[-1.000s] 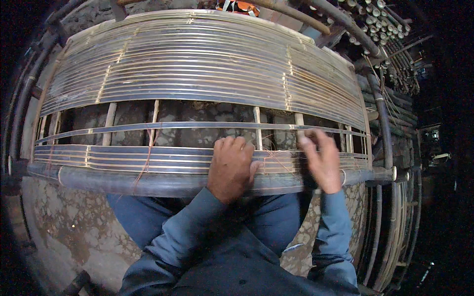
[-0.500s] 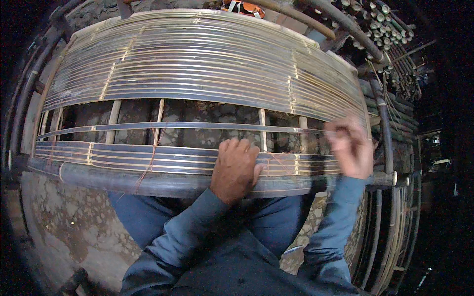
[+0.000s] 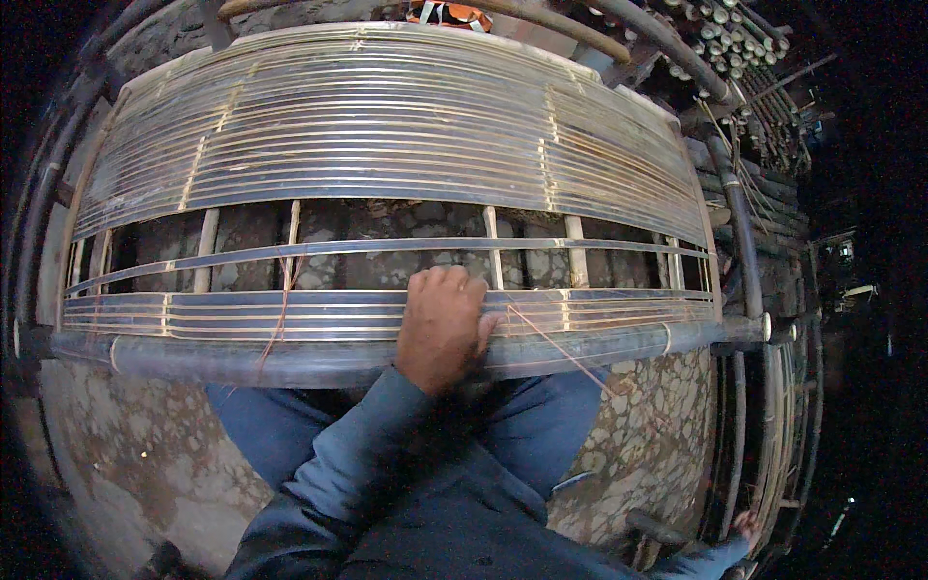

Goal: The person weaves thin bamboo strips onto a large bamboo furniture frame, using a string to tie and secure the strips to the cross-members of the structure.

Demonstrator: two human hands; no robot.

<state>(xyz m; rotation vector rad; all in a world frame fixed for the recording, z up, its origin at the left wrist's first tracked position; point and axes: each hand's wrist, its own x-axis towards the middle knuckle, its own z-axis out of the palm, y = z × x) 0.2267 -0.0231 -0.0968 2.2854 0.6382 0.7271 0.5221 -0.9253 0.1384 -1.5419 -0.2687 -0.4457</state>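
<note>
A bench [image 3: 717,307] of bamboo slats spans the view in front of me, with a wide gap between its far slats [image 3: 367,145] and near slats [image 3: 251,324]. One loose bamboo slat [image 3: 338,246] crosses the gap lengthwise. My left hand [image 3: 443,324] is closed over the near slats at the middle, its fingertips curled over the gap-side edge. Beside its thumb, a thin reddish cord [image 3: 556,350] trails toward my knee; another reddish cord [image 3: 280,329] hangs farther left. My right hand [image 3: 746,530] is low at the far right beside long thin strips [image 3: 773,464], its fingers too small to read.
A thick bamboo pole [image 3: 242,362] forms the near edge, above my thighs. Cross bars [image 3: 577,253] run under the slats. Cut bamboo poles [image 3: 725,39] are stacked at the back right. An orange and white object [image 3: 449,15] lies beyond the bench.
My right hand has left the right end of the loose slat and moved down to the lower right. My left hand stays on the near slats. The view has shifted slightly.
</note>
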